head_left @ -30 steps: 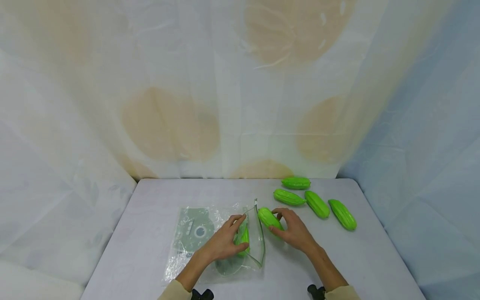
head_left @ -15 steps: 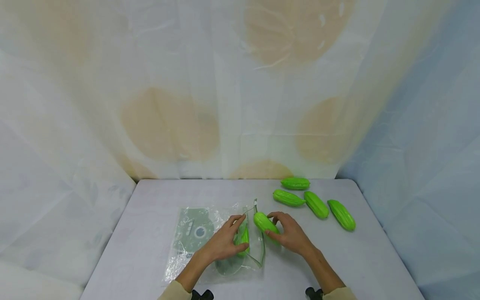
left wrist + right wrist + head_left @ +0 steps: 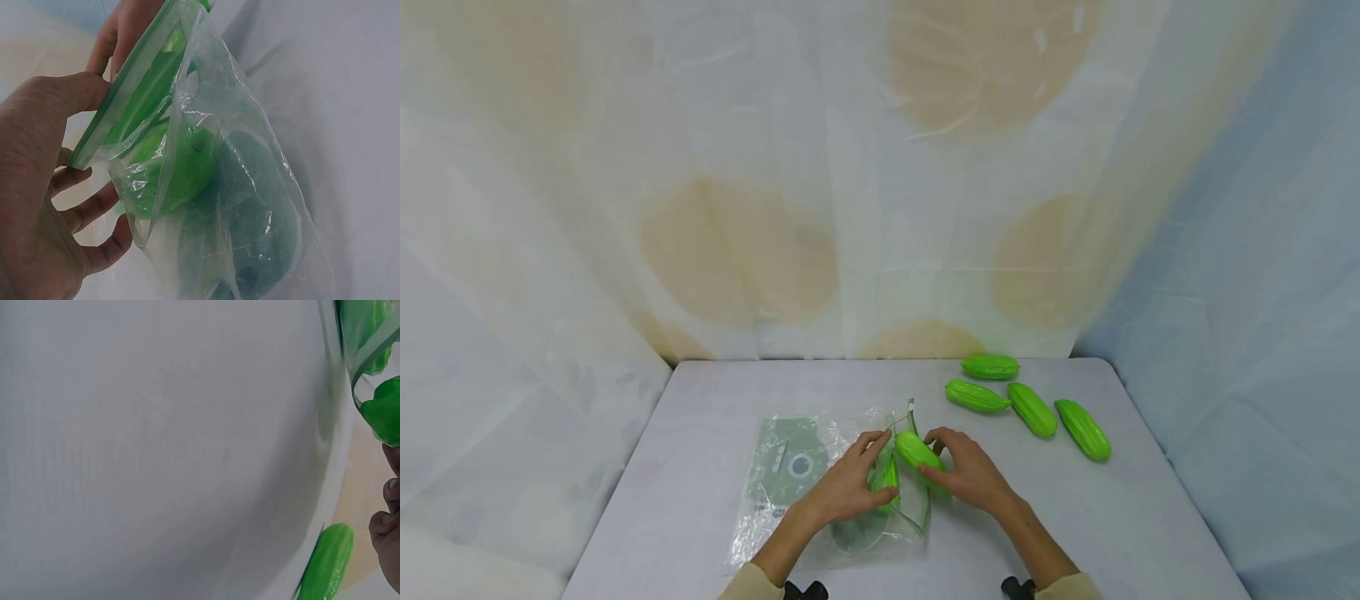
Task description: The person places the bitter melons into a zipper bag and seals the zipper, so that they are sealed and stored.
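Observation:
A clear zip bag (image 3: 835, 546) with a green-edged mouth lies on the table, its opening facing right. My left hand (image 3: 847, 483) holds the mouth apart, its thumb and fingers on the zip edge (image 3: 119, 94). One green ridged bitter melon (image 3: 891, 477) is inside, seen through the plastic; in the left wrist view a green sheet covers part of the bag's inside. My right hand (image 3: 962, 471) grips a second bitter melon (image 3: 917, 451) between thumb and fingers, its far end in the bag mouth. Only some fingers of the right hand show in the right wrist view.
Several more bitter melons lie at the back right, such as one near the right side (image 3: 1083, 430) and one at the back edge (image 3: 990, 367). The table (image 3: 700, 433) is covered in white, with patterned curtains (image 3: 865, 208) hanging behind and at both sides.
My right hand has moved left with its bitter melon, from beside the bag's edge to over and into the mouth. The left hand and the bag stay put.

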`<state>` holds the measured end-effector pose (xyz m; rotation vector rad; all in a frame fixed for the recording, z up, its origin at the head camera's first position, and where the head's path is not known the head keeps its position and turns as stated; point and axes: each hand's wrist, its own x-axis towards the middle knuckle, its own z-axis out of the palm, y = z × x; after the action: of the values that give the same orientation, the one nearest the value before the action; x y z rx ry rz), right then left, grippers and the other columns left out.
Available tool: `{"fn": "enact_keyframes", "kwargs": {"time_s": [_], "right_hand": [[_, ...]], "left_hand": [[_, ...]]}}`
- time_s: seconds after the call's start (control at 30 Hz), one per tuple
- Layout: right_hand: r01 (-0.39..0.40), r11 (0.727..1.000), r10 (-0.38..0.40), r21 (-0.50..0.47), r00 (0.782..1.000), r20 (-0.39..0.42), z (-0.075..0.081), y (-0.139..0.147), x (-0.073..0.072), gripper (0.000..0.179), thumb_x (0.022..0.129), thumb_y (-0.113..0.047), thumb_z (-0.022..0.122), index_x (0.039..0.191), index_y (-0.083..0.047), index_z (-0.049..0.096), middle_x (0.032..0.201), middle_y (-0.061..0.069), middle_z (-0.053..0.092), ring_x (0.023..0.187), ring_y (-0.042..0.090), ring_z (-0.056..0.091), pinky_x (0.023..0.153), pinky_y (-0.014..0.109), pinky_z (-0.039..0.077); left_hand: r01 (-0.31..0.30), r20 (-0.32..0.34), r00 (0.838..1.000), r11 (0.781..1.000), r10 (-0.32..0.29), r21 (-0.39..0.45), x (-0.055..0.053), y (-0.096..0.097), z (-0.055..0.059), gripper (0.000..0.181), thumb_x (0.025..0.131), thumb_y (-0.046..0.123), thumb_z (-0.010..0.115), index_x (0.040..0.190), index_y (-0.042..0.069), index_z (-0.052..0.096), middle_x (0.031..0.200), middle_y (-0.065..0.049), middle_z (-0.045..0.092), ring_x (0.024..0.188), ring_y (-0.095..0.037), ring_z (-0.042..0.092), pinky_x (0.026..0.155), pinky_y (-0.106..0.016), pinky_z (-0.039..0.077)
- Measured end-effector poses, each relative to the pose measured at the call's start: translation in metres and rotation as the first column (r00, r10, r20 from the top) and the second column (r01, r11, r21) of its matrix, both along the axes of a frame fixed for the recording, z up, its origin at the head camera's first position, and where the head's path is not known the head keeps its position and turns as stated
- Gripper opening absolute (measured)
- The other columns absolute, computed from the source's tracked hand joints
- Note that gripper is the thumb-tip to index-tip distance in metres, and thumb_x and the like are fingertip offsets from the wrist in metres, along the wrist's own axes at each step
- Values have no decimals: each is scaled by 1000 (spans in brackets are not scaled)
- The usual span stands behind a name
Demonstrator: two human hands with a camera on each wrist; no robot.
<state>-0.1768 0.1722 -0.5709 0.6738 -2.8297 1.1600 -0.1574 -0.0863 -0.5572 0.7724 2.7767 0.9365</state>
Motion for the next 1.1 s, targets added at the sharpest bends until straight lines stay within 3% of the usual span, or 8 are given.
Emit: {"fn": "enact_keyframes", "kwargs": {"time_s": [0.37,0.77,1.1], "right_hand": [[-8,998,11,65,999,-43,-4,-8,0,46,88,-53,72,122,-24,60,95,-10,62,90,18,62,78,39,50],[-34,998,34,44,999,2,-5,-11,2,45,92,-55,67,126,-26,59,98,-9,63,91,17,61,76,37,49],[-60,998,61,21,997,-39,-1,-8,1,25,97,-28,66,122,-23,65,94,-11,57,78,18,55,66,25,43]], "left_hand": [[5,-3,1000,1000,-5,7,0,1,-1,87,89,44,71,160,14,29,156,-2,34,112,-16,59,88,-39,53],[6,-6,1000,1000,-6,7,0,1,-1,86,90,43,70,159,11,30,156,-3,35,117,-20,57,94,-45,51],[11,-3,1000,1000,-11,27,0,2,-1,85,91,40,71,160,13,29,157,-1,34,116,-20,58,92,-42,52]]}}
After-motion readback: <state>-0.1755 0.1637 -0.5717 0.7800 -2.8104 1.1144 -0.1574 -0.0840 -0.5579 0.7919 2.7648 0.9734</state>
